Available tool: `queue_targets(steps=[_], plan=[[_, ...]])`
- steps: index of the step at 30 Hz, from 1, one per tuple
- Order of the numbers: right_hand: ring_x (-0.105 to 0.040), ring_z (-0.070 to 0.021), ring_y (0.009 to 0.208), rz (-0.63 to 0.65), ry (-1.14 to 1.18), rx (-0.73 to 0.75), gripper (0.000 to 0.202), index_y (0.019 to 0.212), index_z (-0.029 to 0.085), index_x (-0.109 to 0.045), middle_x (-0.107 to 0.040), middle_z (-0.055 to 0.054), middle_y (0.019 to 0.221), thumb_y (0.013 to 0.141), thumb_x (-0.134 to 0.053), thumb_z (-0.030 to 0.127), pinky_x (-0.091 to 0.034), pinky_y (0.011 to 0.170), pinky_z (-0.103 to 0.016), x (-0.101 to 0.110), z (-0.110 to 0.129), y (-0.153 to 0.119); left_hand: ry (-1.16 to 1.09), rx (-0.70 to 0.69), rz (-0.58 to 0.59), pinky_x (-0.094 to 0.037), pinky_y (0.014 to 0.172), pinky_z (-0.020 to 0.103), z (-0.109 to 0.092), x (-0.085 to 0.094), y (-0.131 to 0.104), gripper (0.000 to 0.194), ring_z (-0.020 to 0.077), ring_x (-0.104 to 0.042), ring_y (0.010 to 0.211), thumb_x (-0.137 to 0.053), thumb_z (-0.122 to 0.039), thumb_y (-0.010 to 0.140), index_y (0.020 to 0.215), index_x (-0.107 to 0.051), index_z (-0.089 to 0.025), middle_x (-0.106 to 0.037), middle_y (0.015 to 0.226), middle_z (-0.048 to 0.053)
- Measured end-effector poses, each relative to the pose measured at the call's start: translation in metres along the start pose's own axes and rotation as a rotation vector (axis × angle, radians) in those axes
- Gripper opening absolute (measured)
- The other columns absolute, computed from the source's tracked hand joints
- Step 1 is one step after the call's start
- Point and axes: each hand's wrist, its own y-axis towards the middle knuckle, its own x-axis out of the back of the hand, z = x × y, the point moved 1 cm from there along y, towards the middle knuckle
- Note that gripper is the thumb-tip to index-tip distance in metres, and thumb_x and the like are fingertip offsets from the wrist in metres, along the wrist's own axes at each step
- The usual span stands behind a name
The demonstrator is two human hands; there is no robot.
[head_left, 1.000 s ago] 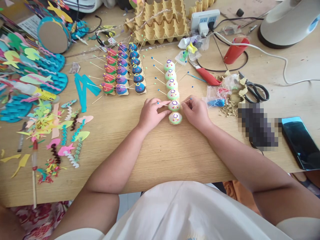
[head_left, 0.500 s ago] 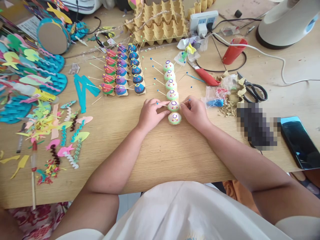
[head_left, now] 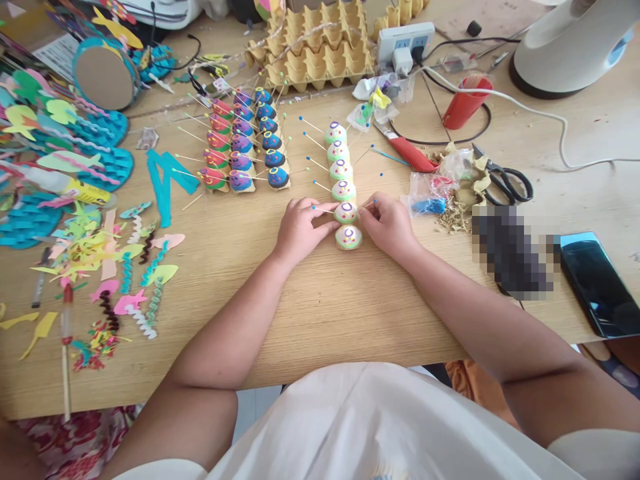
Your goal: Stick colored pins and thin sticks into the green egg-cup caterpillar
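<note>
A row of white and green painted egg-carton bumps [head_left: 341,169], like a caterpillar, lies on the table before me. The bumps carry purple rings and small coloured dots. Thin blue-tipped sticks [head_left: 313,157] poke out along its sides. My left hand [head_left: 301,228] rests at the row's left, thumb and forefinger against the second bump from the near end. On the other side, my right hand [head_left: 391,225] pinches a thin blue-tipped stick [head_left: 370,202] at that same bump. Whether the stick's inner end is in the bump is hidden by my fingers.
Red, purple and blue bump rows [head_left: 242,143] stand to the left, sticks protruding. Paper cut-outs [head_left: 85,250] cover the far left. Scissors [head_left: 505,180], a red-handled tool [head_left: 413,153], a red cup [head_left: 468,103] and a phone [head_left: 600,283] lie right. Egg trays [head_left: 315,47] and a power strip [head_left: 405,40] are behind.
The view has shifted very slightly. Both hands stay at the same bump, with the stick still pinched in my right hand.
</note>
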Motion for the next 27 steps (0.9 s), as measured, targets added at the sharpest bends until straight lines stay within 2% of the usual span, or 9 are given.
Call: queue_targets(steps=[8, 15, 27], plan=[[-0.041, -0.0106, 0.056, -0.030, 0.104, -0.067, 0.019, 0.067, 0.021, -0.055, -0.052, 0.004, 0.059, 0.084, -0.063, 0.017, -0.034, 0.059, -0.029, 0.0063, 0.0028, 0.0020, 0.006, -0.019, -0.016, -0.049, 0.105, 0.041, 0.0005, -0.0004, -0.0008, 0.036, 0.0246, -0.060, 0.112, -0.077, -0.041, 0.092, 0.129, -0.077, -0.037, -0.070, 0.111, 0.005], [-0.041, -0.0101, 0.057, -0.044, 0.202, -0.106, 0.020, 0.067, 0.021, -0.056, -0.053, 0.004, 0.061, 0.085, -0.064, 0.017, -0.036, 0.059, -0.029, 0.0087, 0.0039, 0.0017, 0.001, 0.004, 0.000, -0.048, 0.106, 0.041, -0.0033, 0.0035, -0.0006, 0.037, 0.0243, -0.060, 0.112, -0.079, -0.039, 0.091, 0.128, -0.078, -0.037, -0.071, 0.112, 0.005], [-0.043, -0.0118, 0.060, -0.027, 0.158, -0.081, 0.018, 0.070, 0.022, -0.056, -0.054, 0.002, 0.061, 0.084, -0.065, 0.027, -0.036, 0.058, -0.029, 0.0059, -0.0027, 0.0027, -0.012, 0.002, 0.003, -0.047, 0.106, 0.042, -0.0024, 0.0027, -0.0008, 0.036, 0.0249, -0.059, 0.112, -0.075, -0.042, 0.094, 0.129, -0.077, -0.037, -0.071, 0.111, 0.005]])
